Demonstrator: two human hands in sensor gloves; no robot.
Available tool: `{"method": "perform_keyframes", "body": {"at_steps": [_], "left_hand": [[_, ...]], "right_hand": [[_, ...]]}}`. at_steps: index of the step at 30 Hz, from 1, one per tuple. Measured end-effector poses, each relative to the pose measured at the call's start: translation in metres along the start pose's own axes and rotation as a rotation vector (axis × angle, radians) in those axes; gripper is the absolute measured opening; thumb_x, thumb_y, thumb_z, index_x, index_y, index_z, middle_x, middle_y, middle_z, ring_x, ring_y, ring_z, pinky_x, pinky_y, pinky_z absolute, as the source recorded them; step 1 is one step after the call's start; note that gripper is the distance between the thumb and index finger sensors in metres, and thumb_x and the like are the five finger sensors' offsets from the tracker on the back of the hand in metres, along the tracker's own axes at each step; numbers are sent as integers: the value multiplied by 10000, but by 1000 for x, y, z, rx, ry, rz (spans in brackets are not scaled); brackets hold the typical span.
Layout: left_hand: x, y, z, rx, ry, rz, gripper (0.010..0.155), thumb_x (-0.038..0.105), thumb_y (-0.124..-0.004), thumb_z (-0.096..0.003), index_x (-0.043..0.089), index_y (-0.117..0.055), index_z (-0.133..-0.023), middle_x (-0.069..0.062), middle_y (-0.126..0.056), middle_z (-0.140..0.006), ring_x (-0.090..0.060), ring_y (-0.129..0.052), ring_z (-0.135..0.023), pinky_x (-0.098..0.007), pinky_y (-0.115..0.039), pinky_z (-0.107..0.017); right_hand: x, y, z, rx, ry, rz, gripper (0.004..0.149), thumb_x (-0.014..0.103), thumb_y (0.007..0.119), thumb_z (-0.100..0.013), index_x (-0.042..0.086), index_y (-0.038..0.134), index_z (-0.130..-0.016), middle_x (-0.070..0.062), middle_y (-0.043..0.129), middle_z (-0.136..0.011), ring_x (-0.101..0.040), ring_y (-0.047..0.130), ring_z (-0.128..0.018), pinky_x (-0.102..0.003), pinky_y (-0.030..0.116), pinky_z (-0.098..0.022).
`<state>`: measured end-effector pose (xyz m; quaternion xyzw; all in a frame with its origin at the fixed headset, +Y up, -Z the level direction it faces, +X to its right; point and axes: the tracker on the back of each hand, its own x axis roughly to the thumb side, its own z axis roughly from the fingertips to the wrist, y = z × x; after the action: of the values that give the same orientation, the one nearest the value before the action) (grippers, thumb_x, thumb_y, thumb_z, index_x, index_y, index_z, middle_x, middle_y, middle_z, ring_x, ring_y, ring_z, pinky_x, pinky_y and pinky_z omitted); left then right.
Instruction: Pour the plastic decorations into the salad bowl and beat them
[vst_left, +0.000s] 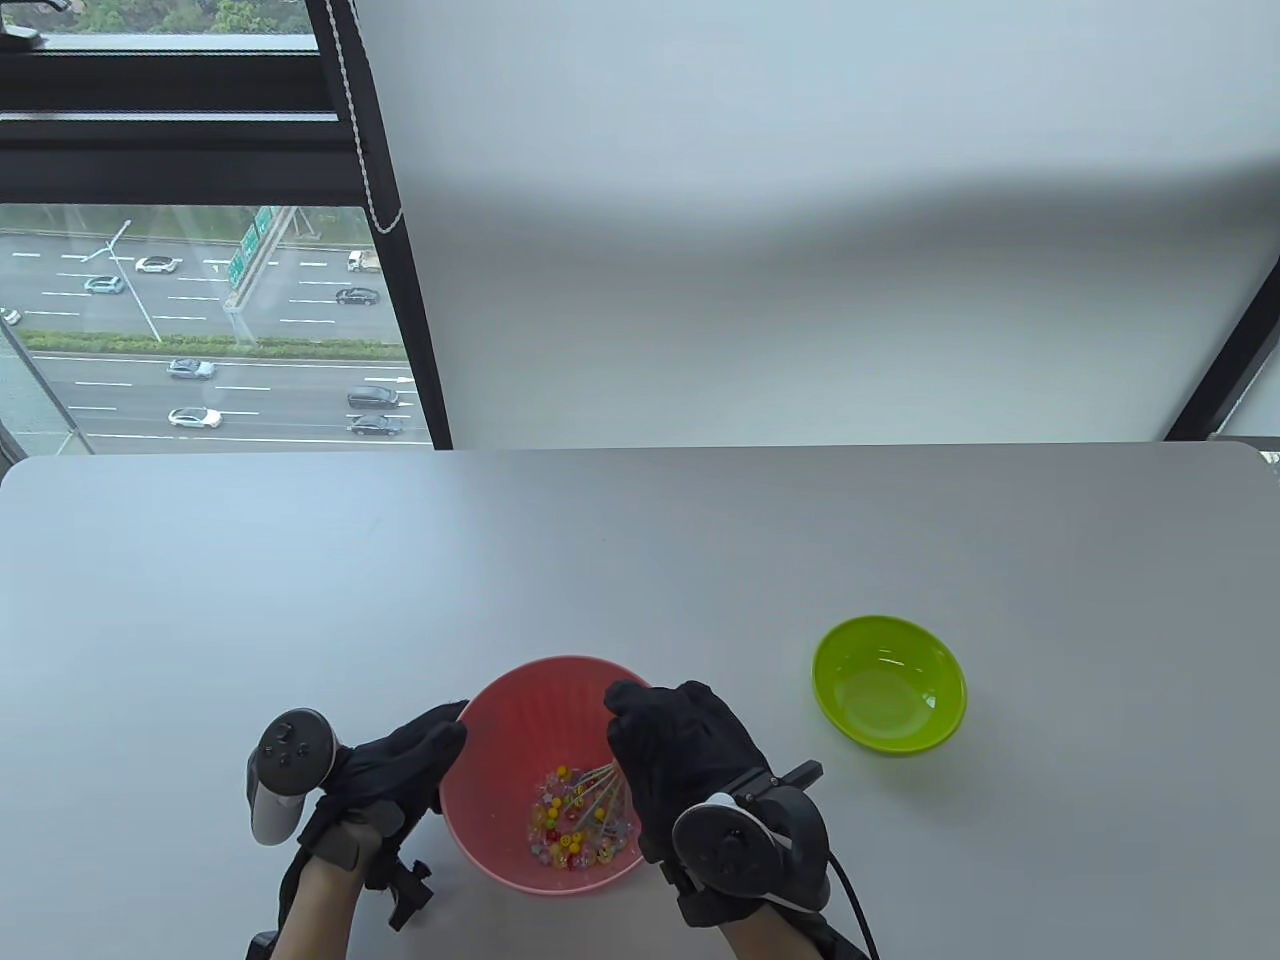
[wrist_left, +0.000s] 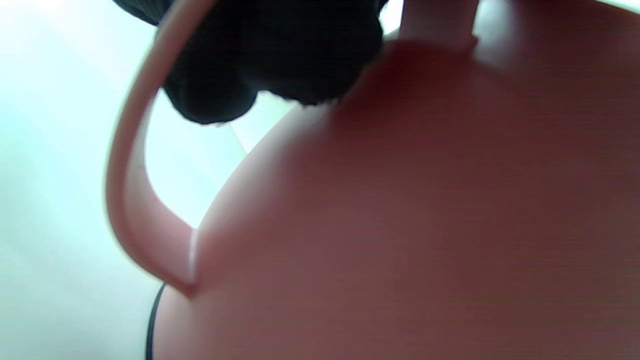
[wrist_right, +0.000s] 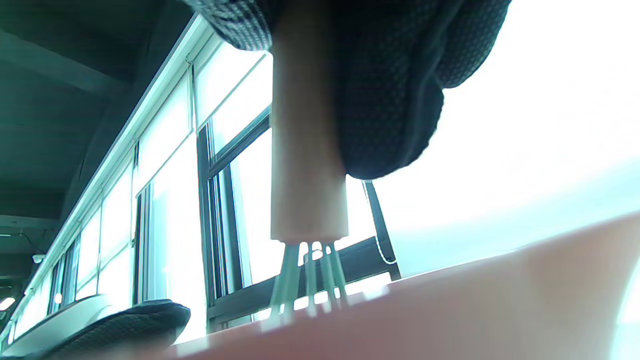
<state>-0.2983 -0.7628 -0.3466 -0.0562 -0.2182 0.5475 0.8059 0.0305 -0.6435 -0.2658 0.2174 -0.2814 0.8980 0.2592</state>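
The pink salad bowl (vst_left: 510, 720) sits near on the tabletop (vst_left: 640, 560), plastic decorations (vst_left: 575, 825) inside. The left hand (vst_left: 400, 765) grips its left rim; the right hand (vst_left: 680, 760) clamps the whisk (vst_left: 600, 790) among them. A green bowl (vst_left: 889, 683) stands right.

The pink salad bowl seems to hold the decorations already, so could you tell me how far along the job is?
Done: the plastic decorations lie in the pink salad bowl, and the green bowl stands empty to its right. In hand: the right hand grips a whisk with its wires down among the decorations, while the left hand holds the bowl's rim. Left: finishing the beating; how much remains cannot be told.
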Motion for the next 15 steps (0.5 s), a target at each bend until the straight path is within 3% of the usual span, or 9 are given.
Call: {"method": "perform_keyframes", "body": {"at_steps": [6,11,15], "left_hand": [[0,0,0,5,1,3,774,693,-585,-563,56,-748,-971,-15,-940,-403,-331,-944,-561,-615,-554,-715],[0,0,0,8,1,2,775,692,-582,-563,52,-752,-967,-16,-940,-400,-332,-945,-556,-615,-556,-714],[-1,0,0,8,1,4,776,690,-583,-563,49,-752,-966,-16,-941,-398,-332,-946,-554,-614,-558,-714]], "right_hand": [[1,8,0,52,13,-143,417,450,665,-585,319,607,-977,37,866,-808,-196,1039,-451,-442,711,-676],[2,16,0,87,32,-214,428,442,704,-579,326,584,-974,35,829,-874,-213,1048,-535,-438,694,-703],[6,19,1,80,12,-147,422,417,711,-571,317,585,-961,19,799,-911,-223,1051,-600,-437,683,-720]]}}
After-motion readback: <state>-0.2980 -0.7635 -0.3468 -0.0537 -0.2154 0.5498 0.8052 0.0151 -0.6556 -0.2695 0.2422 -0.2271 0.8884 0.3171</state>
